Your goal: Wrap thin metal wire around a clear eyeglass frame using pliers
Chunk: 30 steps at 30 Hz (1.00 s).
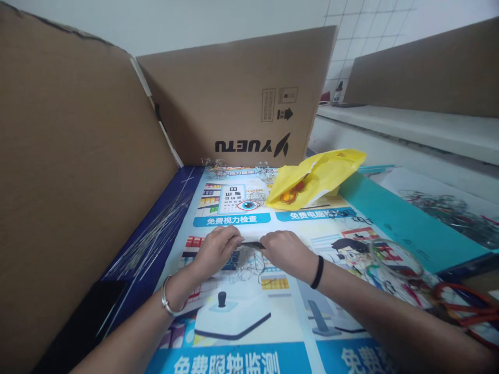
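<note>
My left hand [219, 250] and my right hand [287, 253] are both closed, a short gap apart, above the printed poster [218, 358] on the work surface. A thin dark strip [252, 244] spans the gap, pinched at either end by my fingers. Its exact kind is too small to make out. Just below it, loops of fine wire [249, 267] lie over the poster's picture. A metal bangle [167, 297] is on my left wrist, and a black band [318, 272] circles my right one.
Long thin wires [152, 239] lie along the left side. A yellow bag [319, 176] rests beyond my right hand. Cardboard panels [234, 104] enclose the back and left. Tangled wire [448, 213] and red-handled scissors [463, 306] are at the right.
</note>
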Each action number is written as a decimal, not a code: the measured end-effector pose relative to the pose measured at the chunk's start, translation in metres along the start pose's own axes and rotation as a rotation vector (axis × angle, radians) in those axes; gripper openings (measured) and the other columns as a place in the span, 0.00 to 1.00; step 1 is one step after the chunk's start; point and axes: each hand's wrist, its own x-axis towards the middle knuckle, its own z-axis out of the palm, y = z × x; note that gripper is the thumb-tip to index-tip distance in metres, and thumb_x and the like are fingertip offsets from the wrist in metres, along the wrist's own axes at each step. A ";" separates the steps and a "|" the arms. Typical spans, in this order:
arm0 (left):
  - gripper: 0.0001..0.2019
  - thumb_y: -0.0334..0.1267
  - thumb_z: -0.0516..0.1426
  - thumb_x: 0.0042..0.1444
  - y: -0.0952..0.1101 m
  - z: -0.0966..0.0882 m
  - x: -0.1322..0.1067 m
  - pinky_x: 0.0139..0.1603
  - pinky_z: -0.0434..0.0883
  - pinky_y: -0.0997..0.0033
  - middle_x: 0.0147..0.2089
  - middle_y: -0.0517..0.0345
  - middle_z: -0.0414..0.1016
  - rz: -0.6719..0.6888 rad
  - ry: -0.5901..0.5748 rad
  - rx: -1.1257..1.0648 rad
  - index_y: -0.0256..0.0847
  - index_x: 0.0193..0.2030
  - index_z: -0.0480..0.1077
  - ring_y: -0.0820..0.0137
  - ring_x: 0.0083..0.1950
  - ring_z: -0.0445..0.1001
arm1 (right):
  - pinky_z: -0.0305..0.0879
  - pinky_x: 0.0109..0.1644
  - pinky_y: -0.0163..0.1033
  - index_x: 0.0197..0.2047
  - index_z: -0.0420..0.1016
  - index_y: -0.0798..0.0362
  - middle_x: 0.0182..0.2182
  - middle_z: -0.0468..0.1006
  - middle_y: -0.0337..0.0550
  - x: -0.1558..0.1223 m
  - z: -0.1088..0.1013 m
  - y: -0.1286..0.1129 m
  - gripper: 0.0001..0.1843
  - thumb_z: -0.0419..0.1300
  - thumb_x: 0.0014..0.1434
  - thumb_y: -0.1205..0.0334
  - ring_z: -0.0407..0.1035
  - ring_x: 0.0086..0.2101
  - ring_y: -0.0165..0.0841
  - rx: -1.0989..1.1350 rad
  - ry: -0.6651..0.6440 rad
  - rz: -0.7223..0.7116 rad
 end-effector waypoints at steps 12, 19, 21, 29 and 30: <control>0.08 0.38 0.48 0.59 -0.001 0.000 0.000 0.34 0.63 0.73 0.29 0.60 0.69 0.052 0.028 0.018 0.40 0.31 0.64 0.72 0.33 0.67 | 0.60 0.34 0.37 0.34 0.73 0.55 0.32 0.77 0.49 0.000 0.001 0.003 0.10 0.51 0.57 0.62 0.71 0.33 0.37 0.007 0.008 -0.012; 0.08 0.37 0.48 0.59 0.000 -0.001 0.000 0.34 0.63 0.74 0.29 0.60 0.69 0.054 0.023 -0.006 0.40 0.31 0.64 0.73 0.32 0.67 | 0.59 0.32 0.36 0.33 0.74 0.56 0.30 0.77 0.49 0.001 0.003 0.003 0.14 0.50 0.58 0.57 0.72 0.31 0.37 0.020 0.014 -0.003; 0.08 0.37 0.48 0.59 0.000 -0.002 0.001 0.33 0.63 0.74 0.29 0.60 0.70 0.055 0.028 -0.006 0.40 0.31 0.64 0.73 0.32 0.67 | 0.59 0.32 0.36 0.33 0.74 0.55 0.30 0.77 0.48 0.002 0.004 0.004 0.14 0.50 0.58 0.56 0.71 0.31 0.37 0.019 0.016 -0.010; 0.08 0.38 0.50 0.58 0.002 -0.002 0.000 0.32 0.63 0.73 0.27 0.60 0.69 0.034 0.059 0.030 0.40 0.30 0.65 0.72 0.31 0.66 | 0.59 0.34 0.37 0.33 0.74 0.55 0.31 0.76 0.48 0.001 -0.001 0.006 0.13 0.51 0.56 0.57 0.70 0.33 0.37 0.002 0.035 -0.016; 0.08 0.38 0.50 0.57 0.003 -0.002 0.000 0.32 0.63 0.74 0.26 0.60 0.68 0.022 0.061 0.036 0.40 0.30 0.64 0.72 0.30 0.66 | 0.59 0.34 0.37 0.33 0.74 0.55 0.31 0.76 0.48 0.001 -0.002 0.006 0.12 0.52 0.56 0.58 0.70 0.33 0.37 -0.006 0.046 -0.017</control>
